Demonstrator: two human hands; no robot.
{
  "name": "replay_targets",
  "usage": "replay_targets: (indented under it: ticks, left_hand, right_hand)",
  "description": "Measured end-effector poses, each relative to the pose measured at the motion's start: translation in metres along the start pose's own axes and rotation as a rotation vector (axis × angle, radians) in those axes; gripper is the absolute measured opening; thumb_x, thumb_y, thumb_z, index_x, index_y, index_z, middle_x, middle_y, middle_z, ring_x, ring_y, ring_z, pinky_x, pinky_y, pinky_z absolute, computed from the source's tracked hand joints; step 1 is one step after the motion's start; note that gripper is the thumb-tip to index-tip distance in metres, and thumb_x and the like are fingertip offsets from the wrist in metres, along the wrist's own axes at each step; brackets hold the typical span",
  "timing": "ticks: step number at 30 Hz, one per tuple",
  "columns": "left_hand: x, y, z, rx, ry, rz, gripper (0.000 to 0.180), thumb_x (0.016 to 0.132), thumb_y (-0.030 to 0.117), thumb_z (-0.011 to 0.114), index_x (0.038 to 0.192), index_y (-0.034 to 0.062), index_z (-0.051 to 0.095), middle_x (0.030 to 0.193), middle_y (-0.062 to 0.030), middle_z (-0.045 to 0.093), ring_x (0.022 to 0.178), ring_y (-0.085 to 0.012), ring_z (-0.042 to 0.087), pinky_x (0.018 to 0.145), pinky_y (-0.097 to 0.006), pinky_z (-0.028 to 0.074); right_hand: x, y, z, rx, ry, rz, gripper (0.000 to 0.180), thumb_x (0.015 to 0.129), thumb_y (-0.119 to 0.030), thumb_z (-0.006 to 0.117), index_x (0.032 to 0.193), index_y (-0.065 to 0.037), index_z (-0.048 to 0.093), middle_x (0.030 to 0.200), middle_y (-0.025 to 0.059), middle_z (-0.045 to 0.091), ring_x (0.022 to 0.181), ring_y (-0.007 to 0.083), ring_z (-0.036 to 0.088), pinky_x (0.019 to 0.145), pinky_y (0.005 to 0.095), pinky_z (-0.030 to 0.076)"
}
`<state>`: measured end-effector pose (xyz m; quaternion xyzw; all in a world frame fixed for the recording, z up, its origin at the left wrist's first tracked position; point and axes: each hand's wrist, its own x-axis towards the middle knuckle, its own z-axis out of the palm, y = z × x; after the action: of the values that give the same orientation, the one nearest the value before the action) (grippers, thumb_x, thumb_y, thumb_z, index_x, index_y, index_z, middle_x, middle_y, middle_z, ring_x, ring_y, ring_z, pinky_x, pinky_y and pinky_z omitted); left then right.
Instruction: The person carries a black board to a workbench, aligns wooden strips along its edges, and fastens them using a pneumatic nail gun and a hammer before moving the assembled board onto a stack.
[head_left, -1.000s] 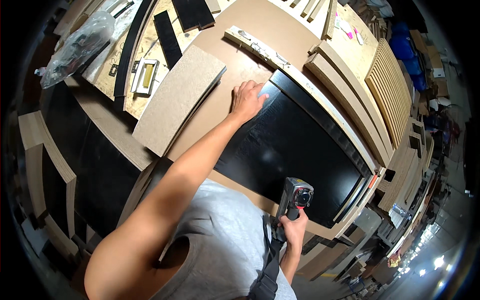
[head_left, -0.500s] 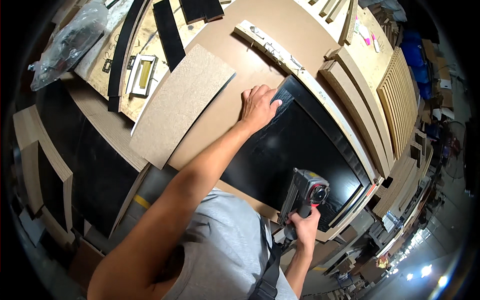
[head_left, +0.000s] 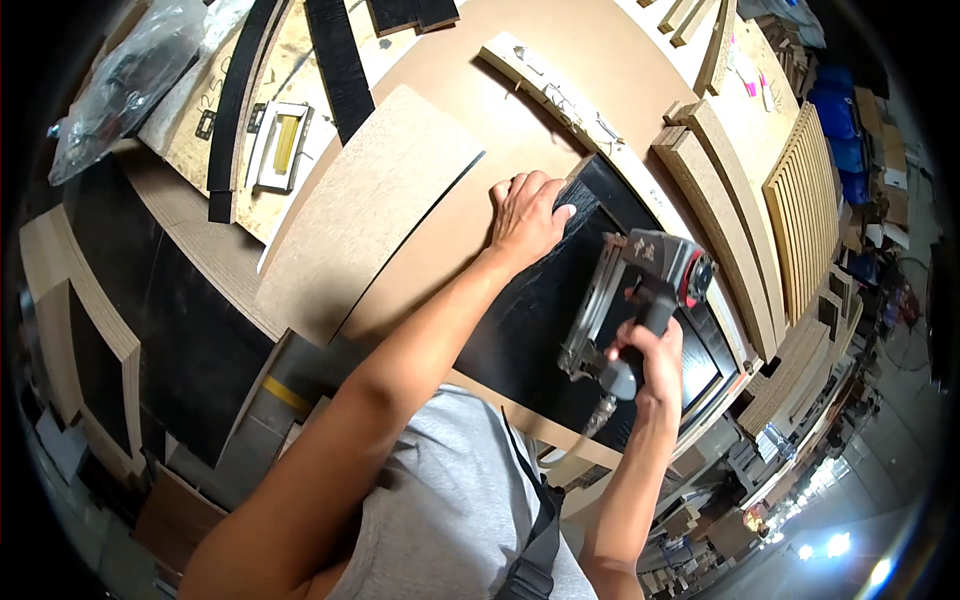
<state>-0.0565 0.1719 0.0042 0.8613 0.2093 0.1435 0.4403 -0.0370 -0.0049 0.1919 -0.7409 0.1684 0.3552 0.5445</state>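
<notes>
My left hand (head_left: pixel 528 222) grips the far-left corner of a black wooden panel (head_left: pixel 515 325), fingers curled over its edge and thumb lying on the black strip along its side. The panel has raised black strips at its borders and lies flat on a brown board (head_left: pixel 420 290). In my right hand (head_left: pixel 655 362) is a pneumatic nail gun (head_left: pixel 655 258), held by its grip above the panel's right part. An air hose fitting (head_left: pixel 602 412) hangs from its handle. The gun hides part of the panel, and its nose appears apart from the wood.
A pale wooden rail (head_left: pixel 560 98) with loose metal bits borders the panel's far side. Curved chipboard strips (head_left: pixel 715 220) and stacked slats (head_left: pixel 803 210) lie to the right. A chipboard piece (head_left: pixel 375 200) sits left, near a small white-framed box (head_left: pixel 283 145).
My right hand has raised the nail gun and carried it farther away, toward the rail, turning it. My left hand keeps its hold on the panel's corner.
</notes>
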Motion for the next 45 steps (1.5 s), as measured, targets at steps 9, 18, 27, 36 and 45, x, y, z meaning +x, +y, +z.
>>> replay_targets:
  ticks: [9,18,27,36,45]
  left_hand:
    - [0.002,0.000,0.000,-0.025,-0.012,-0.011,0.036,0.085,0.026,0.073,0.116,0.0067,0.067,0.109,-0.0075,0.062,0.109,-0.0260,0.055,0.097,-0.045,0.032]
    - [0.004,0.001,0.002,-0.032,-0.011,-0.006,0.036,0.085,0.025,0.073,0.115,0.0063,0.068,0.108,-0.0071,0.062,0.108,-0.0255,0.055,0.096,-0.045,0.032]
    - [0.002,0.002,-0.001,-0.033,-0.022,-0.018,0.036,0.085,0.025,0.073,0.116,0.0068,0.068,0.110,-0.0068,0.063,0.109,-0.0257,0.055,0.097,-0.044,0.032]
    - [0.004,0.001,0.000,-0.028,-0.025,-0.023,0.036,0.085,0.025,0.074,0.116,0.0066,0.068,0.109,-0.0068,0.063,0.110,-0.0257,0.056,0.097,-0.044,0.033]
    - [0.004,0.000,0.000,-0.019,-0.009,-0.024,0.035,0.084,0.025,0.075,0.114,0.0078,0.069,0.107,-0.0059,0.064,0.108,-0.0248,0.056,0.096,-0.043,0.033]
  right_hand:
    - [0.024,0.003,0.019,0.037,-0.032,0.024,0.034,0.072,0.004,0.062,0.106,0.005,0.058,0.069,0.0092,0.062,0.051,0.0165,0.059,0.051,0.0286,0.051]
    - [0.023,-0.001,0.022,0.039,-0.015,0.014,0.036,0.072,0.004,0.061,0.109,0.005,0.058,0.067,0.0070,0.060,0.051,0.0159,0.058,0.052,0.0285,0.051]
    - [0.023,0.001,0.021,-0.026,-0.010,0.034,0.050,0.070,0.000,0.059,0.119,0.006,0.057,0.068,0.0081,0.059,0.052,0.0186,0.059,0.053,0.0310,0.053]
    - [0.026,0.000,0.018,0.025,-0.042,0.019,0.035,0.071,0.006,0.059,0.106,0.005,0.058,0.066,0.0083,0.061,0.052,0.0168,0.059,0.052,0.0286,0.049]
    - [0.026,-0.006,0.013,-0.020,-0.025,-0.005,0.046,0.069,0.002,0.059,0.115,0.005,0.057,0.067,0.0083,0.058,0.053,0.0175,0.058,0.053,0.0302,0.051]
